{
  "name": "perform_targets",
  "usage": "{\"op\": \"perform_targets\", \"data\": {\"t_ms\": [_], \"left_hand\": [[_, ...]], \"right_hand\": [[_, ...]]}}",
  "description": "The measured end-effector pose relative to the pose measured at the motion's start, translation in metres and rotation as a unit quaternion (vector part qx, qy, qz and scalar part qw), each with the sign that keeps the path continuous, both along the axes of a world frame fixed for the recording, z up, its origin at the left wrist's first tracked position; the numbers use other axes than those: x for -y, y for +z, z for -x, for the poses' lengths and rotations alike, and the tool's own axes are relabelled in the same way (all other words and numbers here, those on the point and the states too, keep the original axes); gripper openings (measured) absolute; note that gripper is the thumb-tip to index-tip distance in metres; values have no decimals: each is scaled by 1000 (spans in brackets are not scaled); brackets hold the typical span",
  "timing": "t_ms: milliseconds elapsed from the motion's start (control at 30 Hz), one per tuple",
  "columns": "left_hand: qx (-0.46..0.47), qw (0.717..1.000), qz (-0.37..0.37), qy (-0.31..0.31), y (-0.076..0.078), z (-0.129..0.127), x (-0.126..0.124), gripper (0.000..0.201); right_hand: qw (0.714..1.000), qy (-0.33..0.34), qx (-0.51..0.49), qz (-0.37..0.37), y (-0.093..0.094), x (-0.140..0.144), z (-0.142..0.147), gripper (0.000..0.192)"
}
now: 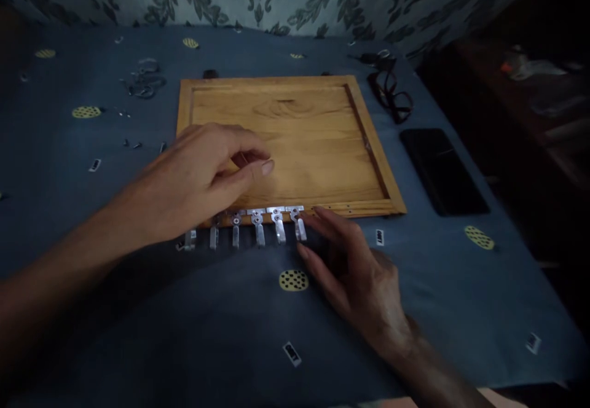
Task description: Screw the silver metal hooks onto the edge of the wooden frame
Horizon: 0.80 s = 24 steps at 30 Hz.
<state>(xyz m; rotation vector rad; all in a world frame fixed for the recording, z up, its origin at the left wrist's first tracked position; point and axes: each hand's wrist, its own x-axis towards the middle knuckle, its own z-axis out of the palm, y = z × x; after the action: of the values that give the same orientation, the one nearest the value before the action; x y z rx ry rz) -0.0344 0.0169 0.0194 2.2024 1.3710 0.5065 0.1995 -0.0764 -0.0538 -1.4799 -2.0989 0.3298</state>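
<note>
Fingers (322, 220) of both hands rest by metal brackets (258, 227) on wooden frame (286, 131).

A shallow wooden tray with a raised rim (276, 81) lies in the middle of the cloth-covered desk (461, 285). Along its near edge sits a row of small metal brackets (257, 223). The left hand (198, 177) rests over the tray's near left corner; the right hand (354, 273) lies just before the row's right end. A pair of spectacles (391, 98) and a flat dark phone (442, 171) lie right of the tray, loose metal hooks (145, 79) behind to its left.
</note>
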Motion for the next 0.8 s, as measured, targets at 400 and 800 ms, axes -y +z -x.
{"op": "perform_targets", "data": {"t_ms": [400, 800], "left_hand": [[-26, 999, 12, -15, 1, -7, 2, 34], [7, 999, -42, 25, 31, 21, -11, 29]], "right_hand": [[1000, -24, 9, 4, -1, 1, 2, 42], [998, -11, 38, -50, -5, -4, 1, 34]]}}
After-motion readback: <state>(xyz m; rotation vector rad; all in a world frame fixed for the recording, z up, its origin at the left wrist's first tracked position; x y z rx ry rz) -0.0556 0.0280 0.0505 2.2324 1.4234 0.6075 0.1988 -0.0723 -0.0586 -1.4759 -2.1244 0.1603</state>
